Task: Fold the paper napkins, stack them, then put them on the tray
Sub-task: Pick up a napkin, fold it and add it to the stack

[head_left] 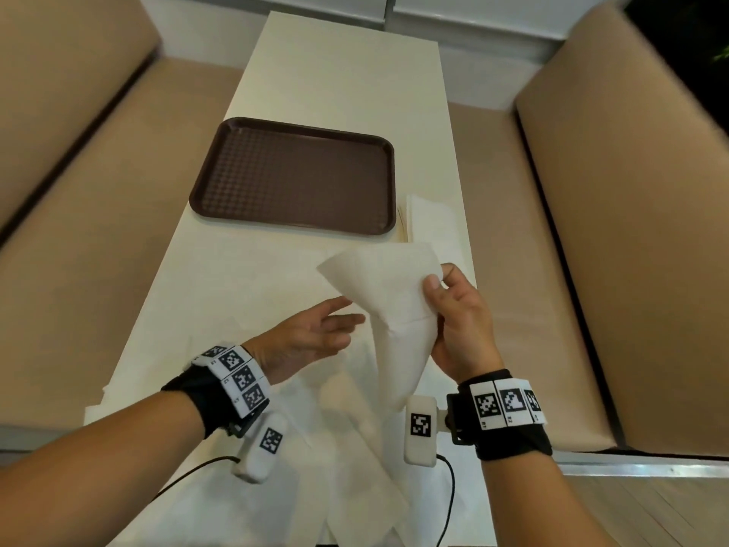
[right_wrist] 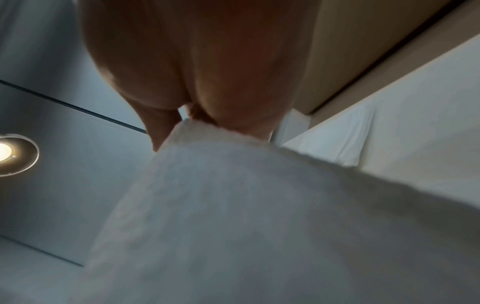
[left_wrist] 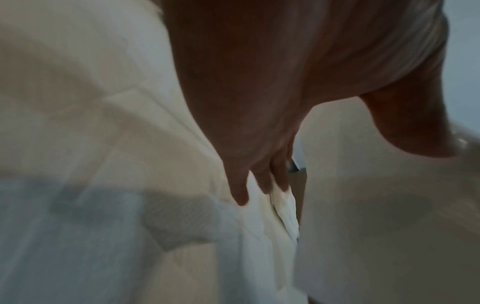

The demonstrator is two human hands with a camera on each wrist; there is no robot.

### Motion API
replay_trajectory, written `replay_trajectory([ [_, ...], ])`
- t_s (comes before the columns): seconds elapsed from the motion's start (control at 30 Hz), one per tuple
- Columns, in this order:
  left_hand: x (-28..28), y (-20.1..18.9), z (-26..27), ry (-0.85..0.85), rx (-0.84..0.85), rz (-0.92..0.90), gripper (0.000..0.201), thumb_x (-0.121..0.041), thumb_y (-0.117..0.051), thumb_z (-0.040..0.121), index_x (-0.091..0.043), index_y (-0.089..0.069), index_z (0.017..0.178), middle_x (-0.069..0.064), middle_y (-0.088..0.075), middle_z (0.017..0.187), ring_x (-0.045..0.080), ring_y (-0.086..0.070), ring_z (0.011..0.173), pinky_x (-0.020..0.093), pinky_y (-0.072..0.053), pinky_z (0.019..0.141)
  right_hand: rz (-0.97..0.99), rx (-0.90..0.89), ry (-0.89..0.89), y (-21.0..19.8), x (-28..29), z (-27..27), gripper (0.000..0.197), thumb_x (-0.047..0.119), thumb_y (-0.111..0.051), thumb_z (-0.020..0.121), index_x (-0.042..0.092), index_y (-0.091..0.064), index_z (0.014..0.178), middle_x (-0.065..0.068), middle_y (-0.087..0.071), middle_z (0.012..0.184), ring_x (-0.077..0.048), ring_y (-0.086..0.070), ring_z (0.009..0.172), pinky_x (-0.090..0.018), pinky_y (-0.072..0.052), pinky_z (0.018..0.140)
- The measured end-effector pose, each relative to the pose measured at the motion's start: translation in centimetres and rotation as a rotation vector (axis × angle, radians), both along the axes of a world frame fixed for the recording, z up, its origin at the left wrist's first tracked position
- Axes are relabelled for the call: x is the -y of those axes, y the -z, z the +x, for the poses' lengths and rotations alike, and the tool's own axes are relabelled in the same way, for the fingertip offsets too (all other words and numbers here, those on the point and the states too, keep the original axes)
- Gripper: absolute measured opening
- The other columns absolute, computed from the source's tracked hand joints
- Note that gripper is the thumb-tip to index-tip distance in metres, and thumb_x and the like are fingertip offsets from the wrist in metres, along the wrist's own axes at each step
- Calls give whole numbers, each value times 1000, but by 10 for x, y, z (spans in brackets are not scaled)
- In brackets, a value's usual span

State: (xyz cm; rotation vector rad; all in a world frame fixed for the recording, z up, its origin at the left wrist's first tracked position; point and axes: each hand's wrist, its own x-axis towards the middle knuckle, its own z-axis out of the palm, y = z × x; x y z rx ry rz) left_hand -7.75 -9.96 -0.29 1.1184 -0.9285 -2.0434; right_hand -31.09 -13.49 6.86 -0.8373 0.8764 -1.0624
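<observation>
The long white table (head_left: 339,73) runs away from the person between 2 tan benches (head_left: 615,230), so everything sits within easy reach in front. On it, toward the far left, lies the brown tray (head_left: 205,199), with nothing visible on it; it is probably kept clear as the final place for the finished stack. Just beside the tray's right edge lies a small white pile of napkins (head_left: 430,219), likely those already folded, though the white-on-white makes this hard to tell. Close to the person, loose napkins (head_left: 355,448) lie spread and overlapping, apparently the supply waiting to be folded.

The napkin in hand (head_left: 394,309) is lifted off the table and hangs in a loose cone, well apart from the tray. The right hand (head_left: 457,321) pinches its upper edge between thumb and fingers, which lets the sheet drop free and open out. The left hand (head_left: 311,337) has its fingers straight and relaxed, holding nothing, reaching toward the hanging sheet, probably to catch a corner for the fold. In the left wrist view its fingertips (left_wrist: 241,197) appear close to white paper, but blur hides whether they touch.
</observation>
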Motion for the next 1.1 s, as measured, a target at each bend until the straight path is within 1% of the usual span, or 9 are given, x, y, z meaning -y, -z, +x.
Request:
replay_trajectory([
  [0.1, -3, -2, 4, -31, -108, -27, 81, -25, -93, 66, -10, -57, 137, 21, -60, 130, 36, -56, 126, 50, -45, 108, 12, 10, -50, 5, -2, 8, 7, 17, -58, 100, 13, -55, 94, -6, -75, 98, -19, -71, 86, -32, -60, 76],
  [0.23, -6, -6, 17, -201, -66, -14, 87, -27, -101, 50, -2, -65, 125, 20, -69, 125, 33, -67, 113, 39, -59, 86, 48, -51, -56, 16, -1, 9, 14, 22, -57, 95, 10, -52, 103, -5, -76, 101, -20, -72, 88, -32, -61, 76],
  [0.4, -8, -3, 45, -308, 73, -8, 90, -37, -101, 46, 2, -69, 121, 23, -69, 123, 38, -68, 112, 39, -60, 85, 155, -155, -169, 37, -4, 4, 40, 16, -74, 87, 2, -58, 120, -14, -74, 107, -29, -70, 92, -38, -58, 71],
  [0.5, -9, -2, 55, -335, 140, -40, 89, -40, -101, 44, 2, -71, 116, 22, -72, 116, 37, -70, 107, 37, -61, 80, 143, -307, -179, 53, -6, 6, 38, 4, -78, 82, -13, -55, 108, -16, -62, 84, -30, -61, 79, -32, -48, 58],
  [0.6, -10, -3, 63, -345, 224, -67, 89, -40, -100, 43, 2, -70, 115, 21, -73, 113, 37, -72, 105, 43, -60, 87, 124, -365, -119, 60, -3, 9, 35, 3, -77, 80, -19, -55, 96, -12, -58, 72, -25, -57, 69, -30, -45, 60],
  [0.67, -10, -4, 69, -347, 263, -79, 75, -30, -96, 52, 2, -70, 115, 20, -74, 113, 37, -71, 107, 48, -56, 94, 93, -374, -102, 57, -4, 10, 11, -6, -70, 88, -11, -68, 98, -4, -69, 73, -20, -63, 66, -28, -51, 57],
  [0.83, -12, -9, 75, -323, 349, -143, 33, 7, -74, 82, -4, -74, 113, 10, -76, 112, 26, -71, 110, 42, -55, 100, 54, -341, -55, 57, -5, 9, 33, -13, -63, 90, 16, -79, 96, -5, -79, 96, -20, -75, 89, -34, -63, 78],
  [1.0, -10, -17, 96, 24, 542, -259, 51, 25, -53, 83, -15, -83, 86, -11, -70, 125, 11, -65, 117, 28, -51, 95, -42, -371, -116, 64, 1, 5, 31, -21, -56, 87, 2, -77, 89, -9, -77, 97, -20, -70, 90, -31, -57, 74],
  [1.1, 6, -24, 102, 29, 594, -267, 58, 28, -45, 75, -17, -82, 75, -20, -66, 128, 8, -59, 123, 30, -46, 97, -136, -387, -227, 63, 4, 0, 48, -21, -44, 80, 12, -75, 65, -10, -75, 106, -24, -68, 102, -35, -55, 79],
])
